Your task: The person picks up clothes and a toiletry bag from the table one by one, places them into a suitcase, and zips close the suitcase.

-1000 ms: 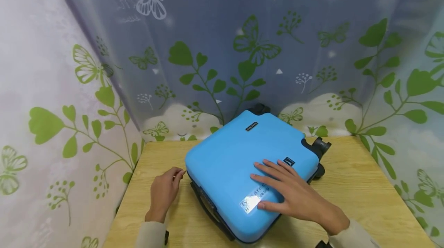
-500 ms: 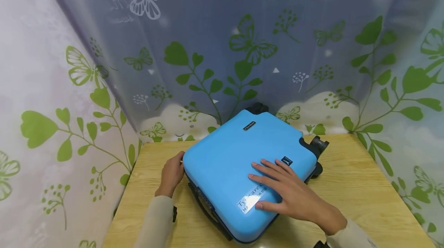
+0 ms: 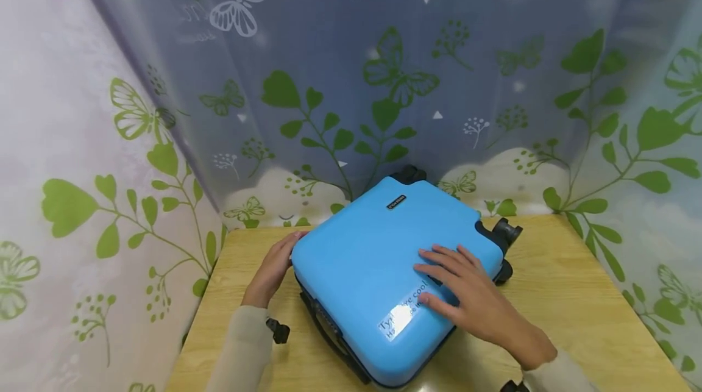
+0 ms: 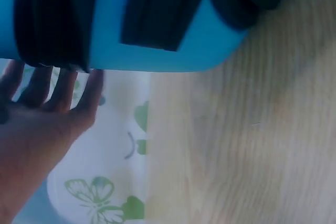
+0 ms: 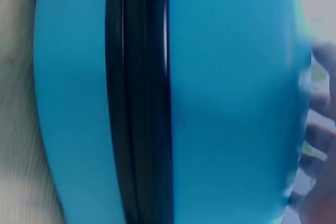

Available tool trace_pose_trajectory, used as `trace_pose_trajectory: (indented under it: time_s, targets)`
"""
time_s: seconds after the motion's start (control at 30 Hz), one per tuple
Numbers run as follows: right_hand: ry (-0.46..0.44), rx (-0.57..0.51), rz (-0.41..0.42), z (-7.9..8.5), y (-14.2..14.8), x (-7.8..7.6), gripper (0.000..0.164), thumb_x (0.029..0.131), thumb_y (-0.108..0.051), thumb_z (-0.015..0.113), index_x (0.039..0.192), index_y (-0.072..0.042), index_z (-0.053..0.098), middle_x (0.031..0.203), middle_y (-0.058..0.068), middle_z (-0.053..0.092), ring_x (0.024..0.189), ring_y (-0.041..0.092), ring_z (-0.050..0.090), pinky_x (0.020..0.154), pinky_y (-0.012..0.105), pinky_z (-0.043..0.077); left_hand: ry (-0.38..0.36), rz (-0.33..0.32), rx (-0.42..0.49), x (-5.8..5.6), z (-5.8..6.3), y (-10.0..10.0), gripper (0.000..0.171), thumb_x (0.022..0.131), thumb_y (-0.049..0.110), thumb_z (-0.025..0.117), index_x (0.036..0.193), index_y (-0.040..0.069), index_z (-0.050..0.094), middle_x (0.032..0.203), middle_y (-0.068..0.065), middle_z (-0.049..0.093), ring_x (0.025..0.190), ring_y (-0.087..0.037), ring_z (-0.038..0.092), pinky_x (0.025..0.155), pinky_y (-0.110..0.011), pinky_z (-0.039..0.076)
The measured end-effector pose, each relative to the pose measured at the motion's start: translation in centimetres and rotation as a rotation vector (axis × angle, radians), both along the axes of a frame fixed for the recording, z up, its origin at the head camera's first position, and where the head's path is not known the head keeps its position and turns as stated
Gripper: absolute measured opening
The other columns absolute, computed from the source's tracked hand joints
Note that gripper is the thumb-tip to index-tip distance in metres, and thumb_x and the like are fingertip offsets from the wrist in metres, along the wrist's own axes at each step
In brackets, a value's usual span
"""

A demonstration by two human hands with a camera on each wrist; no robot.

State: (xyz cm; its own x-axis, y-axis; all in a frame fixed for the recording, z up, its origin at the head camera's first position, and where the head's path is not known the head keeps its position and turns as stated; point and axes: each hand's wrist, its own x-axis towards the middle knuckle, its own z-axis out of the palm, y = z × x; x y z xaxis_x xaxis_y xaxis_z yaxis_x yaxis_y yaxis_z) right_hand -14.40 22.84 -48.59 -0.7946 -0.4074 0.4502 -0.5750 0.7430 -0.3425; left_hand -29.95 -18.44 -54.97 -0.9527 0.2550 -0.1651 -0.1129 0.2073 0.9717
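A light blue hard-shell suitcase (image 3: 364,245) lies flat on the wooden table, turned at an angle. My left hand (image 3: 272,271) is at its left corner, with fingertips partly hidden behind the shell's edge. In the left wrist view, the left hand's extended fingers (image 4: 62,85) reach the suitcase side near its black seam. My right hand (image 3: 471,294) lies over the top shell near the printed lettering (image 3: 403,313), its fingers spread. The right wrist view shows the black zipper seam (image 5: 139,98) along the suitcase's side.
Black wheels (image 3: 507,232) stick out at the suitcase's far right end. A black carry handle (image 3: 331,334) runs along the near left side. The wooden table (image 3: 570,313) is bordered by patterned curtains (image 3: 340,105) at the back and sides.
My left hand left a pinched pose near the left corner and moved up and around that corner, its fingers now extended. My right hand shifted slightly right on the shell. The suitcase stayed put.
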Motion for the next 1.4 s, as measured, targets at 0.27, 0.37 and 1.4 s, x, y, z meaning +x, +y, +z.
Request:
trace_pose_trajectory:
  time_s: [0.27,0.37,1.4]
  targets:
    - [0.078,-0.299,-0.237,-1.5,2.8,0.3,0.046,0.093,-0.004,0.082,0.138,-0.009,0.072,0.161,0.021,0.054,0.154,0.057,0.035,0.115,0.082,0.028,-0.007,-0.081,0.087,0.0,0.4,0.4,0.066,0.115,0.059,0.043,0.162,0.013,0.054,0.170,-0.009,0.048,0.162,-0.032,0.038,0.135,-0.057,0.025]
    - [0.047,-0.369,-0.313,-2.3,3.0,1.0,0.046,0.095,-0.006,0.080,0.141,-0.007,0.070,0.166,0.024,0.047,0.156,0.059,0.029,0.117,0.082,0.026,-0.001,-0.106,0.097,-0.1,0.4,0.6,0.065,0.115,0.059,0.042,0.161,0.016,0.054,0.170,-0.007,0.048,0.163,-0.031,0.037,0.136,-0.055,0.023]
    - [-0.143,-0.316,-0.161,-2.6,5.7,-2.9,0.045,0.108,-0.018,0.067,0.152,-0.010,0.061,0.173,0.018,0.039,0.164,0.054,0.018,0.124,0.081,0.019,-0.053,-0.052,-0.004,8.2,2.0,-1.7,0.061,0.114,0.051,0.053,0.159,0.010,0.053,0.170,-0.016,0.045,0.156,-0.039,0.046,0.125,-0.060,0.042]
